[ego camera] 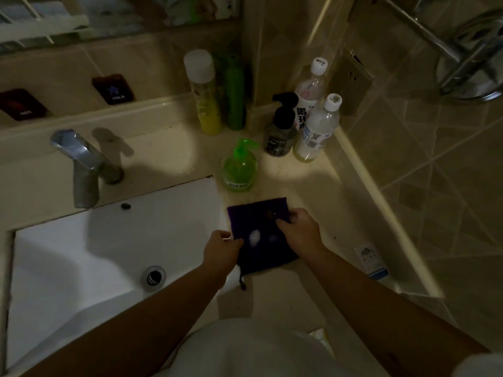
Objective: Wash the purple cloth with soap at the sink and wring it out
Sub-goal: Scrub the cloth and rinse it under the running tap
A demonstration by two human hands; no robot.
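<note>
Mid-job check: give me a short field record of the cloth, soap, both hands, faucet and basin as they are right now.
cloth: purple cloth lies flat on the counter, right of the basin, its left edge at the basin rim
soap: white foam blobs on the cloth
left hand: left hand pinches the cloth's left edge
right hand: right hand grips the cloth's right side
dispenser: green pump bottle stands behind the cloth
faucet: faucet shows no running water
basin: white sink basin, drain open, no cloth inside
</note>
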